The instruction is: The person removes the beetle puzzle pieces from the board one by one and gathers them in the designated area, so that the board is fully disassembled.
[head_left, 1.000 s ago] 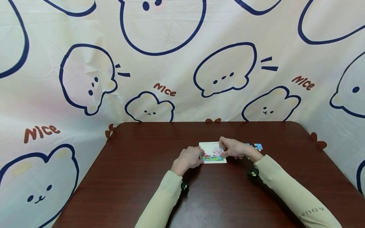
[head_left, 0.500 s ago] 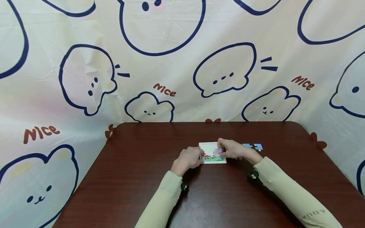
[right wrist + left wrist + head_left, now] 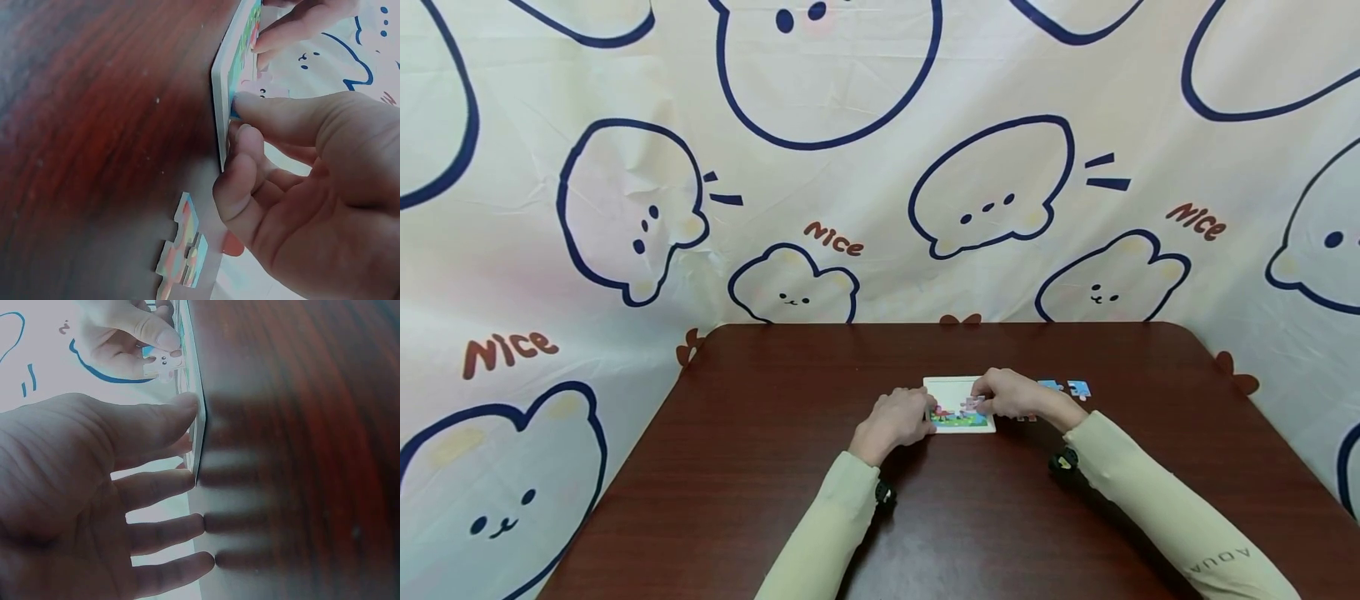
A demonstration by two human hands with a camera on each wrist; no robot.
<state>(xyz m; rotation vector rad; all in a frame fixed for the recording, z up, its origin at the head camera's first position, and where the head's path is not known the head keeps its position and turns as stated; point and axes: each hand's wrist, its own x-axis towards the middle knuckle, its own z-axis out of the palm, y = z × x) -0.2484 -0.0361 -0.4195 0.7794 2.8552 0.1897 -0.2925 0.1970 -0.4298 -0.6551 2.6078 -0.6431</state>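
A white-rimmed jigsaw tray (image 3: 947,388) lies on the table, its lower part filled with a colourful picture and its upper part bare white. My left hand (image 3: 895,417) rests at the tray's left side; in the left wrist view the thumb touches the rim and fairly straight fingers (image 3: 165,532) reach down to the tray edge and table. With thumb and fingers, my right hand (image 3: 1018,393) pinches a jigsaw piece (image 3: 165,362) showing a pinkish animal face, over the tray's right side. The right fingers partly cover that piece, so whether it is seated cannot be told.
Loose blue jigsaw pieces (image 3: 1079,389) lie right of the tray, behind the right wrist. More loose pieces (image 3: 181,250) show near the right hand in the right wrist view. The brown table (image 3: 737,450) meets a patterned cloth (image 3: 880,192) at its back.
My right hand has shifted slightly left and toward me with the pinched jigsaw piece, uncovering more of the loose blue pieces. The left hand stays in place.
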